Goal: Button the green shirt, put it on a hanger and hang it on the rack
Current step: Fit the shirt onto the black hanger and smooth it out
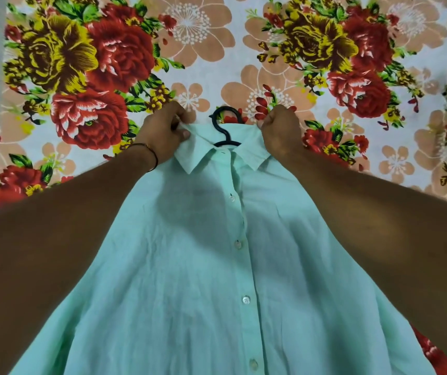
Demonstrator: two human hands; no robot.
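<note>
Gripping the green shirt [203, 266] by its collar, left hand [163, 133] and right hand [279, 131] flank the hanger [223, 129] | hanger points far, midway between them

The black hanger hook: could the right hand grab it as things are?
Probably yes. The hanger hook lies uncovered on the floral bedsheet beside the right hand, with nothing between them. That hand grips the collar of the green shirt, though, so it must let go first.

A floral bedsheet [325, 85] carries the green shirt [190, 280] and black hanger [221, 123].
</note>
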